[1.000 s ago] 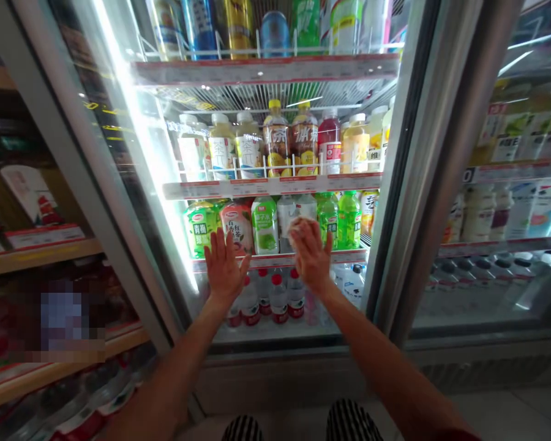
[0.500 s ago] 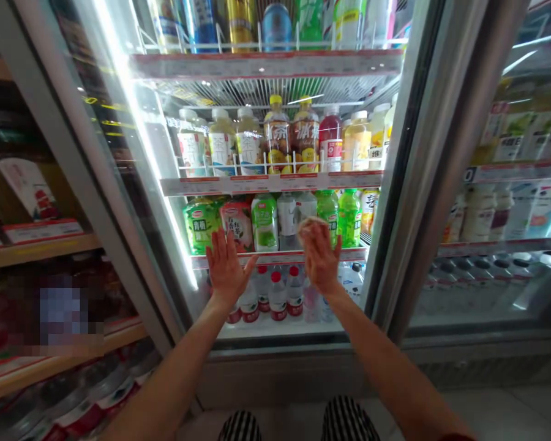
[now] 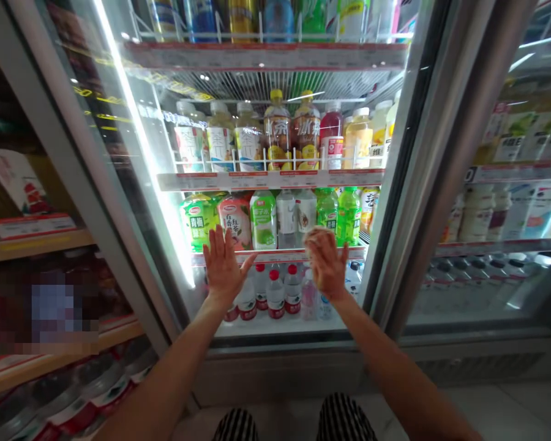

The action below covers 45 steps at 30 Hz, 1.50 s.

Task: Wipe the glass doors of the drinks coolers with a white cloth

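Down and a bit to the right has gone the right hand (image 3: pixel 329 267), gripping a crumpled, pale cloth (image 3: pixel 313 240) at the glass door (image 3: pixel 305 96), near green bottles (image 3: pixel 349 220) by the shelf (image 3: pixel 275 256)'s right end, while the left hand (image 3: pixel 223 266) is open flat by its left end.

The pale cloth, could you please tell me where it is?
In the head view, the pale cloth is right of centre, under the right hand, against the glass.
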Each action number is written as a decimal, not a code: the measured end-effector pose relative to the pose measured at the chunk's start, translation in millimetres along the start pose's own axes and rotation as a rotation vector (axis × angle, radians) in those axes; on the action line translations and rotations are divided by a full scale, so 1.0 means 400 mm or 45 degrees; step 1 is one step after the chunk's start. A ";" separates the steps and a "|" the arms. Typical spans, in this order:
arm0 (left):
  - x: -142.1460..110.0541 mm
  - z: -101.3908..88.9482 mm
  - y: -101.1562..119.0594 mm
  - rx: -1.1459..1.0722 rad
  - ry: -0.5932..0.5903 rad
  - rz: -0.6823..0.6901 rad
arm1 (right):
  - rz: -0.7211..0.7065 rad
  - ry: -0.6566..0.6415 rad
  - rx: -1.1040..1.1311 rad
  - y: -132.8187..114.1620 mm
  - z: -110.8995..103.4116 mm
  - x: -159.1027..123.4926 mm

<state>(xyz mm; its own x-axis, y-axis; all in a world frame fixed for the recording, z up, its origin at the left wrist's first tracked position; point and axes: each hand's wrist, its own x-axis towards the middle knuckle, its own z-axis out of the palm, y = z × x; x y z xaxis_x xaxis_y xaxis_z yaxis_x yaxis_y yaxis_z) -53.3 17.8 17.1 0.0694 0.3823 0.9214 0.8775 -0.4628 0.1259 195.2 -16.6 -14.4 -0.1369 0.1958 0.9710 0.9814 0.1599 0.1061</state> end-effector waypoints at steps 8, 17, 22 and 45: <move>0.001 0.010 0.013 0.010 0.011 -0.026 | 0.292 0.189 -0.054 0.010 0.001 0.008; -0.002 0.011 0.003 0.040 0.040 0.017 | 0.444 0.327 -0.144 0.144 -0.036 0.065; -0.002 0.015 0.002 0.045 0.043 0.014 | 0.193 0.184 -0.033 0.009 -0.005 0.063; -0.008 -0.002 -0.002 0.010 0.017 0.028 | 0.348 0.362 -0.035 0.084 -0.019 0.244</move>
<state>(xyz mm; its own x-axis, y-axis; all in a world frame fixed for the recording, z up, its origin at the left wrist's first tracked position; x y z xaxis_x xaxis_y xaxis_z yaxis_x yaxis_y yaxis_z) -54.5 16.1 14.4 0.0823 0.3615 0.9287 0.8797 -0.4644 0.1027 215.8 0.3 85.5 0.1690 -0.0489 0.9844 0.9803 0.1120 -0.1628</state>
